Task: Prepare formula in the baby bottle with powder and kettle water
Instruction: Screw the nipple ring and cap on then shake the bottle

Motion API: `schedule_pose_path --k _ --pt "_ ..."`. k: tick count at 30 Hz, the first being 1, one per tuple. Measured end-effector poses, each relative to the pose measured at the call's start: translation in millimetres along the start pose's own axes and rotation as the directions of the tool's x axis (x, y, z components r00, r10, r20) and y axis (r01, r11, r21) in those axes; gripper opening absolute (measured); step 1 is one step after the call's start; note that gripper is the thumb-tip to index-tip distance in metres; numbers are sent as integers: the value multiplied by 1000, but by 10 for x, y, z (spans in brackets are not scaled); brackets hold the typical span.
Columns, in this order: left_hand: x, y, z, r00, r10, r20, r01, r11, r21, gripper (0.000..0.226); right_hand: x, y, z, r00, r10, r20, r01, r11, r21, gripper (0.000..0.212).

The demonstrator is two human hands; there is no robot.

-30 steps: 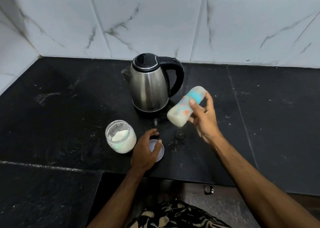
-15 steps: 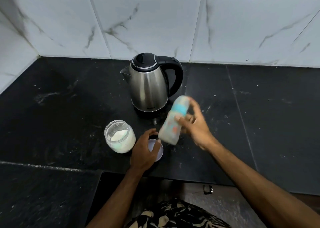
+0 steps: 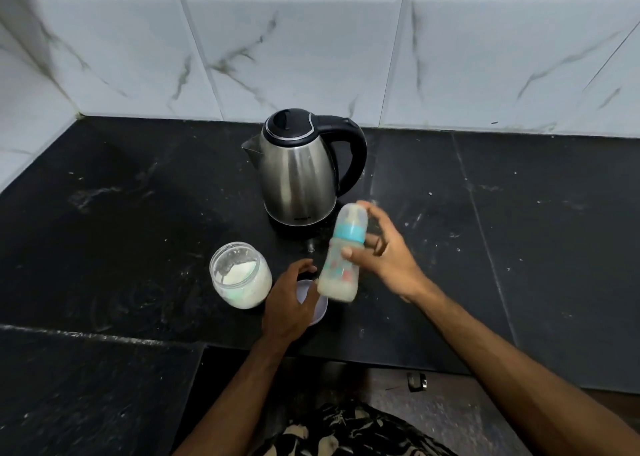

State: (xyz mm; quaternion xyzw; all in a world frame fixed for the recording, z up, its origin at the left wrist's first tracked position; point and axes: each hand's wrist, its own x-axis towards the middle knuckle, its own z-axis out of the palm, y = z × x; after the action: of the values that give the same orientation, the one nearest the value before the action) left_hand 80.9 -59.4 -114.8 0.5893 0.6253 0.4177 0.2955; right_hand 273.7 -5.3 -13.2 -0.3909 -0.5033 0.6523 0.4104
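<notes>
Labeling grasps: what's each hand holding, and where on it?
Right hand grips the baby bottle around its middle, below the blue collar. Left hand rests on the lid; grip unclear.
</notes>
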Motion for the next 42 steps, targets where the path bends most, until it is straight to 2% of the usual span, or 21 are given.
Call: schedule_pose_path --k 2,4,6,9,10,13,15,16,19,20,21,24,25,27,30,31,35,36,37,40,42 --pt "6 33 5 1000 -17 -19 17 1000 -20 42 110 -65 -35 979 -35 -201 67 986 155 78" --pt "16 59 10 999 -34 -28 33 999 -34 39 193 -95 -64 948 -47 -314 141 948 284 79" --pt "28 62 13 999 -36 -31 35 999 -36 38 159 -79 -14 966 -41 -257 107 964 245 79" --pt "34 -10 24 1000 -23 -20 23 999 -43 35 21 -20 81 1000 18 16 -18 1000 -5 80" --pt "32 -14 25 1000 -18 -21 17 999 -38 33 32 -17 74 1000 13 29 -12 1000 -21 81" --pt "9 16 26 999 -7 -44 6 1000 -10 32 178 -108 16 968 -39 -246 92 974 207 77" --pt "-2 32 25 999 -2 -45 1 1000 -2 34 252 -126 -8 938 -46 -343 160 937 311 69" --pt "-1 35 25 999 4 -44 -4 1000 3 35 238 -111 14 946 -50 -320 149 944 295 68" --pt "3 7 24 999 18 -31 -17 1000 13 36 81 -60 118 999 -1 -53 3 999 45 76" --pt "2 -2 23 999 20 -26 -19 1000 10 36 70 -47 111 1000 9 -16 -9 1000 2 78" --pt "2 7 22 999 21 -26 -21 1000 11 35 95 -57 91 999 -8 -44 9 1000 25 78" --pt "-3 31 23 999 20 -30 -20 1000 6 34 262 -130 -9 944 -49 -326 140 955 261 70" --pt "-6 37 22 999 17 -30 -17 1000 2 35 289 -135 -25 930 -58 -364 174 939 296 68" --pt "-8 25 20 999 19 -33 -19 1000 6 35 240 -92 21 955 -58 -290 133 960 245 72" --pt "-5 -3 19 1000 21 -22 -21 1000 4 35 70 -5 109 1000 9 -30 -9 1000 -3 80" --pt "-4 -10 22 1000 19 -22 -19 1000 3 35 72 0 91 999 0 -36 0 1000 0 80" --pt "-12 27 24 999 11 -34 -10 1000 5 37 240 -73 -32 937 -52 -344 149 954 261 74" --pt "-11 27 22 999 9 -34 -9 1000 2 38 244 -69 -34 936 -53 -347 150 954 259 73" --pt "-8 25 22 999 11 -33 -11 1000 2 40 211 -58 -11 952 -49 -302 122 966 227 76" --pt "4 -19 29 1000 14 -16 -14 1000 1 37 29 -26 75 1000 12 -21 -12 1000 5 79" --pt "2 -4 27 1000 6 -21 -6 1000 7 36 44 -39 31 999 -8 -42 8 1000 2 77"
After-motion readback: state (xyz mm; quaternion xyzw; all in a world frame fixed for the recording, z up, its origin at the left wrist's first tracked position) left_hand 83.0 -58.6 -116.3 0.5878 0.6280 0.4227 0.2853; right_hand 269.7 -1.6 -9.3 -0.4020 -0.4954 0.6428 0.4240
